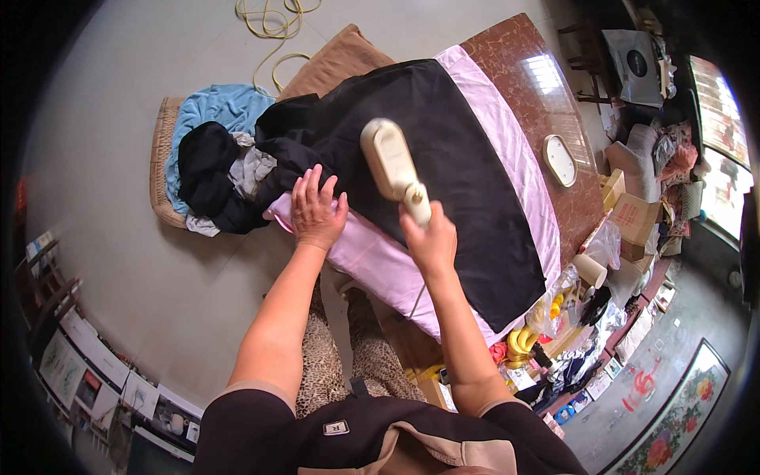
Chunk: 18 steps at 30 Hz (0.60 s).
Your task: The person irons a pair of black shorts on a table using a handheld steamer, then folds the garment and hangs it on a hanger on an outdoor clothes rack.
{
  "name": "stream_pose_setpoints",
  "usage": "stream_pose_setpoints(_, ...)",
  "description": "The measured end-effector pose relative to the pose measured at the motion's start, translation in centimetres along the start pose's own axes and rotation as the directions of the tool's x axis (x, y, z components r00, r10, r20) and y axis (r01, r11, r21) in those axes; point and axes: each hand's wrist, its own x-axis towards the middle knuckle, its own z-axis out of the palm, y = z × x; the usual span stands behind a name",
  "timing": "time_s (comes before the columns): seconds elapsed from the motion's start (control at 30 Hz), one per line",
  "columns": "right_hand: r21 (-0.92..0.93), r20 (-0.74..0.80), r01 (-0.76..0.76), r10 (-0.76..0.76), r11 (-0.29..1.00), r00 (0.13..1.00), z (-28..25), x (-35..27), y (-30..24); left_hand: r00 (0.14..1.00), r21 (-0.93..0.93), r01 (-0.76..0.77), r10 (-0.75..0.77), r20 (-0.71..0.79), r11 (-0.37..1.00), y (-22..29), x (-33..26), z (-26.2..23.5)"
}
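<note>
My right hand (431, 241) is wrapped round the handle of a cream handheld steam iron (388, 158), its long oval head over a black garment (475, 206). Whether the iron touches the cloth, I cannot tell. The garment is spread over a pink cloth (518, 150) on a table, and its far-left part lies bunched. My left hand (318, 214) is open, fingers spread, resting on the bunched black fabric and the near edge of the pink cloth. A thin cord (418, 302) shows by my right forearm, over the pink cloth.
The brown marbled table (507, 59) bears a cream oval tray (560, 161) at right. A wicker seat (161, 162) with a blue cloth (207, 111) supports the bunched fabric. Bananas (521, 344) and cardboard boxes (633, 226) crowd the right side. A yellow cord (273, 32) lies on the floor.
</note>
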Motion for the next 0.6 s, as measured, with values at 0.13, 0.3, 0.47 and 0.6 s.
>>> stream_pose_setpoints(0.13, 0.064, -0.039, -0.141, 0.144, 0.988, 0.989, -0.3, 3.1, -0.6, 1.0, -0.001, -0.013, 0.013, -0.006, 1.0, 0.3, 0.3, -0.1)
stream_pose_setpoints(0.3, 0.063, 0.018, -0.131, 0.13, 0.989, 0.991, 0.3, -3.8, 1.5, 1.0, 0.001, 0.0, 0.0, 0.014, 1.0, 0.0, -0.1, -0.3)
stream_pose_setpoints(0.47, 0.091, -0.076, -0.09, 0.097, 0.992, 0.992, -0.2, -1.4, 1.1, 0.999, -0.013, 0.009, -0.008, 0.044, 1.0, 0.4, 0.2, -0.5)
stream_pose_setpoints(0.6, 0.117, -0.11, -0.268, 0.281, 0.956, 0.954, -1.1, 3.3, 1.0, 1.0, -0.005, -0.014, 0.014, 0.021, 1.0, 0.5, 0.2, -0.3)
